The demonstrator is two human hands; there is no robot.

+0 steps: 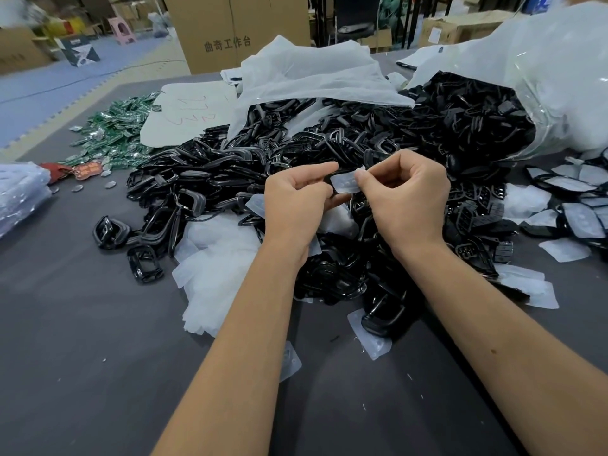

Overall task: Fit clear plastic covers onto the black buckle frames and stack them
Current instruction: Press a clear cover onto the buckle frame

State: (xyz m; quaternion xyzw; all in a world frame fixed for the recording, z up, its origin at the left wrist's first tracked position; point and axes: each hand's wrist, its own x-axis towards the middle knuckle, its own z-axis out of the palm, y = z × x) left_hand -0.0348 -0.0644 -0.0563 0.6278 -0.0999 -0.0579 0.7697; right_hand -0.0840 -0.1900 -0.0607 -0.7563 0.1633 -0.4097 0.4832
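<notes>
Above a big heap of black buckle frames (230, 172), both my hands hold one small piece. My left hand (296, 199) grips a black frame, mostly hidden behind its fingers. My right hand (404, 195) pinches a clear plastic cover (343, 183) between thumb and fingertips, against that frame. Loose clear covers (217, 258) lie in a white pile below my left wrist. Frames with covers fitted (572, 212) lie in a loose spread at the right.
A torn white plastic bag (543, 77) spills more black frames at the back right. Green circuit boards (112, 133) are scattered at the back left, and a stack of clear bags (19, 192) sits at the left edge. The dark table (98, 357) runs toward me. Cardboard boxes (230, 31) stand behind.
</notes>
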